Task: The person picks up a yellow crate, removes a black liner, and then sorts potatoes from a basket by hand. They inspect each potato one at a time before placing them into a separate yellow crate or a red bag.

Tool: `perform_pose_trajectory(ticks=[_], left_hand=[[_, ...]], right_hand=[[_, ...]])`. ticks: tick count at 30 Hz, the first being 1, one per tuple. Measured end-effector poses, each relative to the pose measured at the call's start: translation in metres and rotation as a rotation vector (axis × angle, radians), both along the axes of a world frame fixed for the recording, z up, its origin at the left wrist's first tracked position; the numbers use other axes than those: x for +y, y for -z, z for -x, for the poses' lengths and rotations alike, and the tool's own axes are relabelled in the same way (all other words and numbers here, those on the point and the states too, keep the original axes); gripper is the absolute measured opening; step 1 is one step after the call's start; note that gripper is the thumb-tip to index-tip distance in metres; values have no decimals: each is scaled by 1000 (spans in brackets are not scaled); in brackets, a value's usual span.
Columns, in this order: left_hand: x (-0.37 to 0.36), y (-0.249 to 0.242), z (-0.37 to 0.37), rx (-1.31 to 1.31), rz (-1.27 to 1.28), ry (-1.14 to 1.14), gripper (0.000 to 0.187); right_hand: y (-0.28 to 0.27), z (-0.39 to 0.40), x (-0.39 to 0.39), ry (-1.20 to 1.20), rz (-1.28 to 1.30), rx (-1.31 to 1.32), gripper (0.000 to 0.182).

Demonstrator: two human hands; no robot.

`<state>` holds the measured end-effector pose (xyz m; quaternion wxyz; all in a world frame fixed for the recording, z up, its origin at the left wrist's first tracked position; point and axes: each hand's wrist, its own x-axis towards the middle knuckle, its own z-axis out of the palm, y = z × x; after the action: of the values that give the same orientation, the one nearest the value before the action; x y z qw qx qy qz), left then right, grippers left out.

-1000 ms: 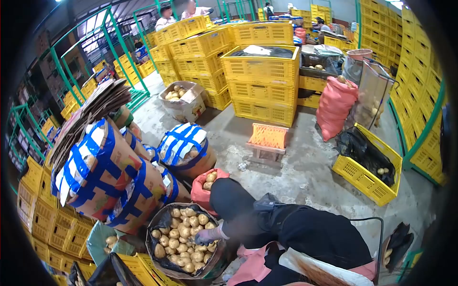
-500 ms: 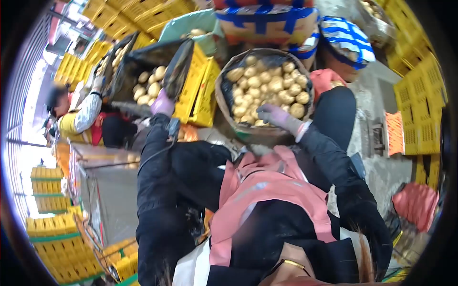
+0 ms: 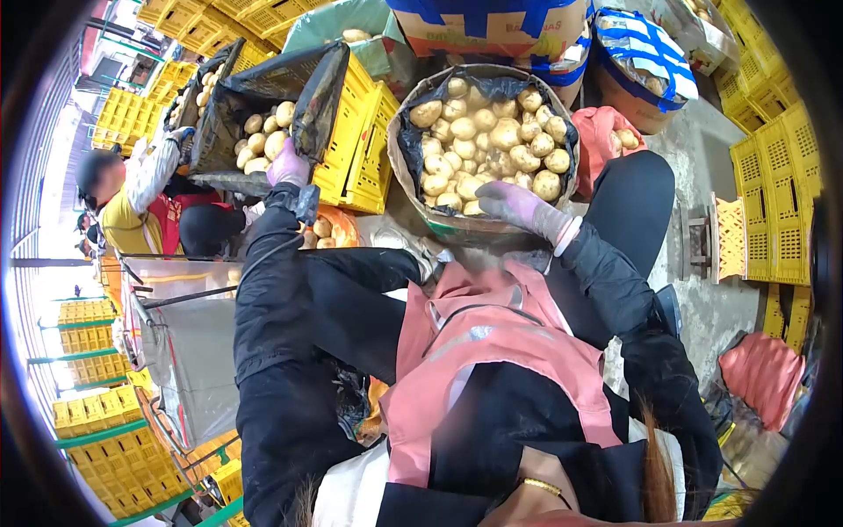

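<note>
My left hand (image 3: pixel 288 165), in a pinkish-purple glove, reaches over the near right rim of a yellow crate (image 3: pixel 349 110) with a dark liner. Its fingers curl against a potato (image 3: pixel 275 143), partly hiding it; other potatoes lie beside it. My right hand (image 3: pixel 520 209), gloved the same way, rests at the near edge of a round basket (image 3: pixel 399 162) lined with black plastic. The fingers are stretched out low over the potatoes (image 3: pixel 505 133) filling that basket, and nothing shows in its grasp.
A pink sack (image 3: pixel 597 140) with potatoes stands right of the basket. Taped cardboard boxes (image 3: pixel 492 39) are behind it. An orange net bag (image 3: pixel 341 227) of potatoes lies near my left forearm. Another person (image 3: pixel 145 206) works at the left. Stacked yellow crates (image 3: pixel 777 198) line the right side.
The view has shifted, so the crate and basket sit higher in the picture. My right hand has drawn back slightly toward the basket's near rim. My left hand stays at the crate.
</note>
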<state>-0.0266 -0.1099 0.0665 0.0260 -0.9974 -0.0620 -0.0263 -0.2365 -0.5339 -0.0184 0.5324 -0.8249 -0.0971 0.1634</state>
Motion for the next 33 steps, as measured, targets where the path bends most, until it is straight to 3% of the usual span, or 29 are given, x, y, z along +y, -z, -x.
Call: perform_pose_trajectory(ticks=[3, 6, 13, 16, 19, 21, 22, 25, 26, 28, 30, 31, 33], left_hand=[[10, -9, -6, -119, 61, 100, 46], [23, -9, -27, -102, 149, 155, 53], [9, 20, -1, -116, 175, 104, 55], [23, 11, 1, -11, 360, 201, 60], [25, 7, 13, -50, 357, 256, 59], [9, 3, 24, -36, 223, 144, 59], [14, 7, 20, -68, 322, 238, 59], [-7, 7, 9, -148, 281, 200, 50], [-25, 1, 14, -127, 214, 88, 45], [-18, 11, 7, -82, 147, 61, 52], [-3, 13, 1, 12, 160, 125, 61], [-19, -9, 13, 53, -8, 79, 64], [-58, -46, 38, -112, -108, 109, 69]], right_hand=[[-2, -2, 5, 44, -3, 102, 47], [-6, -4, 6, 17, 28, 106, 48], [-6, -19, 15, -19, 58, 99, 46], [0, -22, 15, -22, 98, 55, 45], [0, -24, 19, -4, 59, 131, 46], [2, -26, 20, -74, 64, 114, 46], [0, -27, 24, -70, 117, 109, 46], [8, -29, 37, -109, 211, 75, 45], [12, -27, 39, -137, 174, 32, 44], [9, -21, 40, -196, 251, -70, 45], [-8, -10, 43, -133, 259, 34, 47], [-4, -7, 41, -116, 269, 38, 47], [6, -4, 33, -152, 288, -39, 46]])
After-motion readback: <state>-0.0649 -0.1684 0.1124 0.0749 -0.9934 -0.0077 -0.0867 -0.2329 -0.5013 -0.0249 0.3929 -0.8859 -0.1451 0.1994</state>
